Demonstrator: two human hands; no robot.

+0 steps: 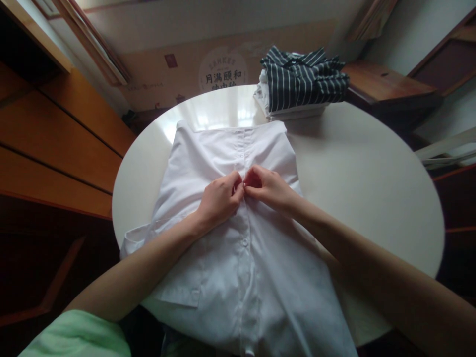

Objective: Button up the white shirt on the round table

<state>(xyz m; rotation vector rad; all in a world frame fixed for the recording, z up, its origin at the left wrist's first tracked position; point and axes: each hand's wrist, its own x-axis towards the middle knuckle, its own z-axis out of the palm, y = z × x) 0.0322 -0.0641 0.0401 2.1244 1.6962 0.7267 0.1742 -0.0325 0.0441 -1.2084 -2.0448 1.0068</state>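
A white button-up shirt [223, 238] lies spread front-up on a round white table [364, 188], its hem toward the far side. My left hand [219, 198] and my right hand [268, 187] meet at the shirt's button placket [245, 248] in the middle. Both hands have their fingers curled and pinched on the placket fabric, thumbs nearly touching. One white button shows on the placket just below the hands. A chest pocket lies near my left forearm.
A pile of folded clothes [301, 82] with a dark striped shirt on top sits at the table's far edge. A cardboard box with printed characters [223, 74] stands behind the table. Wooden drawers [55, 148] are on the left, a wooden stand [383, 82] on the right.
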